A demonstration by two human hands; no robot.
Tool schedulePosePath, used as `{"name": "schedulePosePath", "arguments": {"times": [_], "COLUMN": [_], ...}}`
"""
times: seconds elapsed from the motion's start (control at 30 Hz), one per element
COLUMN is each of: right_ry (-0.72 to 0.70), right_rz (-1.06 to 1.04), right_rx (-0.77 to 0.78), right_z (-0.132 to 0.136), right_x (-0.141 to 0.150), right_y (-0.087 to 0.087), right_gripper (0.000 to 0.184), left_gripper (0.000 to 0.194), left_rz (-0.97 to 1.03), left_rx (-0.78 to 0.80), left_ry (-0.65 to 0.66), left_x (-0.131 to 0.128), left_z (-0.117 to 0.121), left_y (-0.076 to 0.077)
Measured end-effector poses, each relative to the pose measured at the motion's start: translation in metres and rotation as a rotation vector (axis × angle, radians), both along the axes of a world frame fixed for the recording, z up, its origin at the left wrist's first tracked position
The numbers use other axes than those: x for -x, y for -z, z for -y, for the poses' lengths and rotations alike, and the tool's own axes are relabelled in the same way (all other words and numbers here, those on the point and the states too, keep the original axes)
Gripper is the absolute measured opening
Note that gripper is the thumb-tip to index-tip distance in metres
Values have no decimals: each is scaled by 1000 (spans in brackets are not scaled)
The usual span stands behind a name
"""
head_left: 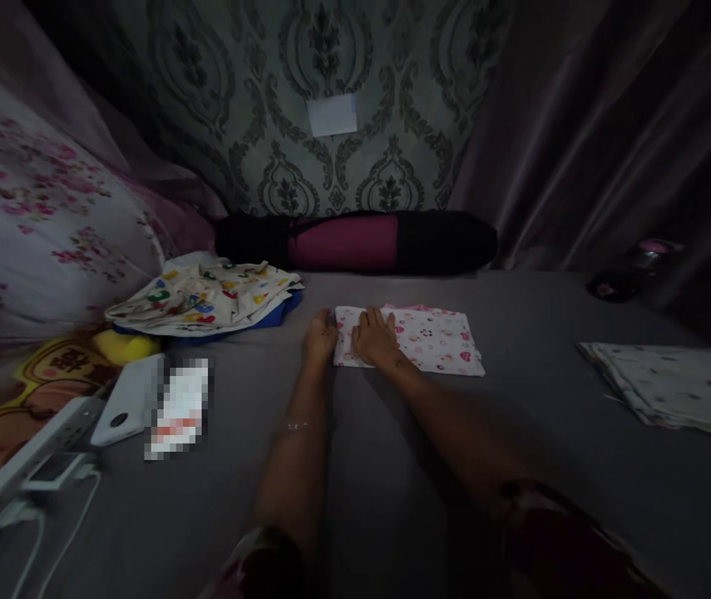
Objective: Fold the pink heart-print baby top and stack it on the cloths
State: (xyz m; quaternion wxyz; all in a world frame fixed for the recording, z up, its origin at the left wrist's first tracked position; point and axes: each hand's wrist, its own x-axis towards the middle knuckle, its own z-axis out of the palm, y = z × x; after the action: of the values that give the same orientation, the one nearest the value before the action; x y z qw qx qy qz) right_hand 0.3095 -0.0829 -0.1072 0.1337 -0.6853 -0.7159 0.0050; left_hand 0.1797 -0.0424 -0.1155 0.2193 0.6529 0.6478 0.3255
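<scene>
A white folded cloth point(433, 341) with pink hearts and flowers lies flat on the grey bed sheet, its longer side running left to right. A strip of brighter pink shows along its far edge. My right hand point(375, 335) rests palm down on the left part of the cloth, fingers stretched out. At the cloth's left edge is my left hand point(322, 335), its fingers curled at the border and appearing to grip it; the fingertips are partly hidden.
Patterned clothes point(205, 295) lie in a pile at left, near a power strip point(31, 466), a white power bank point(129, 399) and a yellow cushion point(49, 374). A black and pink roll point(343, 243) lies along the wall. Folded fabric point(685, 383) and a bottle point(623, 279) are at right.
</scene>
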Motion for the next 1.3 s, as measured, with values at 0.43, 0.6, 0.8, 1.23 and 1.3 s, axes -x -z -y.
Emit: {"name": "schedulePosePath", "arguments": {"times": [0.43, 0.6, 0.8, 1.23, 1.3], "right_ry": [-190, -196, -183, 12, 14], "right_rz": [61, 31, -105, 74, 69], "right_rx": [21, 17, 32, -26, -19], "right_z": [-8, -5, -3, 35, 36], "right_x": [23, 22, 7, -86, -87], "right_y": [-1, -3, -6, 2, 6], "right_gripper": [56, 55, 55, 51, 52], "left_gripper": [51, 46, 44, 48, 50], "left_rz": [101, 95, -21, -501, -535], "left_rx": [9, 14, -33, -146, -139], "left_ry": [-32, -27, 23, 456, 456], "left_x": [1, -3, -10, -72, -72], "left_z": [-2, -1, 6, 42, 43], "left_y": [0, -1, -7, -1, 1]}}
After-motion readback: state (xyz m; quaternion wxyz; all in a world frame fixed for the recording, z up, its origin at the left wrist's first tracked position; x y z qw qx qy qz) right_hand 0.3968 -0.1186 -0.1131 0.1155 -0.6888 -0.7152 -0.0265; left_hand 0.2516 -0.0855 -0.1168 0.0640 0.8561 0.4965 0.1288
